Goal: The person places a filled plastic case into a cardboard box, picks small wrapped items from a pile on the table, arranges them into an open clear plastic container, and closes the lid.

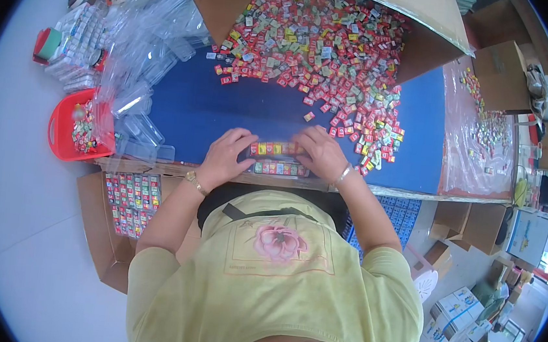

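On the blue table mat (208, 100), a short row of small coloured boxes (274, 149) lies between my two hands. My left hand (228, 153) has its fingers bent round the left end of the row. At the right end, the fingers of my right hand (318, 150) are pressed on the boxes. Just below, nearer the table's front edge, a second row of small boxes (281, 168) sits in what looks like a clear tray. A large heap of loose small boxes (317, 51) spills from a tipped cardboard box (427, 57) beyond my hands.
Clear plastic trays (146, 62) are piled at the left. A red basket (56, 127) of small pieces stands at the front left corner. Under the table, a cardboard box (96, 227) holds rows of packed boxes. Plastic sheeting (464, 161) covers the right side.
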A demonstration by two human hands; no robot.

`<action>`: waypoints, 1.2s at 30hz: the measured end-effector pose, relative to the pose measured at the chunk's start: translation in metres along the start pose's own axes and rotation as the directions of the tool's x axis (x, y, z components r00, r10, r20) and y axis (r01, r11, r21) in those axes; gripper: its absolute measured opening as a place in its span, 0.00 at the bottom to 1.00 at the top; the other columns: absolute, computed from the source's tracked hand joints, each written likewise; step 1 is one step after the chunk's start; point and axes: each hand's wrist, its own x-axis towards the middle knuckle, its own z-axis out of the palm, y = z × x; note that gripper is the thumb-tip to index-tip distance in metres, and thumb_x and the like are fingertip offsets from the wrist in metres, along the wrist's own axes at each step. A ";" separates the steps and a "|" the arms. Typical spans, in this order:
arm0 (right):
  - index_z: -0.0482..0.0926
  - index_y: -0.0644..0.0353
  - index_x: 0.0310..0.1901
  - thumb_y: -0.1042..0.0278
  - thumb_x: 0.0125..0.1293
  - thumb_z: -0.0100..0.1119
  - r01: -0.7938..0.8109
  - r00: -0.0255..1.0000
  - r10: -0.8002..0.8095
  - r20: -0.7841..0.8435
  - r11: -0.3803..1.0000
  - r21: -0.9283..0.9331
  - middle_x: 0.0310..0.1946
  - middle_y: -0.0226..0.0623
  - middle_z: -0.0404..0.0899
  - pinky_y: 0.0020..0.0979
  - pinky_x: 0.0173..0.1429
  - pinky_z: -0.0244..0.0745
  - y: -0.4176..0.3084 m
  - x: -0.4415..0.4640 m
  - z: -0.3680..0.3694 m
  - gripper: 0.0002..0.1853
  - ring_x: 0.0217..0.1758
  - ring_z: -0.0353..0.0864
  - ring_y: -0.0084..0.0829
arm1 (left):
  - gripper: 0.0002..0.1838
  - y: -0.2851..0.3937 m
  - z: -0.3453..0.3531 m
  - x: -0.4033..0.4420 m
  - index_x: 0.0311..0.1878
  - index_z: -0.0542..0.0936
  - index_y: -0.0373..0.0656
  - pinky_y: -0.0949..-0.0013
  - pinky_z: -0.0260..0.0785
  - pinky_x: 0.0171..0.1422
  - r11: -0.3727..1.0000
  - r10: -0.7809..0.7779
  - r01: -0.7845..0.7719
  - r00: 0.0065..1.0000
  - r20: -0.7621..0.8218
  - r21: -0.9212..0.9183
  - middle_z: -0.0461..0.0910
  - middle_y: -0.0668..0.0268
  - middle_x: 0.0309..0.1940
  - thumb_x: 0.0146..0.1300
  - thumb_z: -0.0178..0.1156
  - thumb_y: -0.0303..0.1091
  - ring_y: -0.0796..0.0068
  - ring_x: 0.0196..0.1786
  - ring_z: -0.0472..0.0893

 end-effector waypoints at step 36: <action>0.81 0.56 0.57 0.71 0.53 0.77 -0.294 0.941 0.294 -0.169 0.955 0.028 0.56 0.41 0.80 0.42 0.57 0.81 -0.020 -0.038 0.018 0.28 0.56 0.81 0.45 | 0.20 0.002 0.019 -0.021 0.59 0.82 0.41 0.57 0.77 0.60 0.992 -0.122 0.122 0.964 -0.234 -0.016 0.82 0.57 0.54 0.63 0.68 0.31 0.54 0.56 0.82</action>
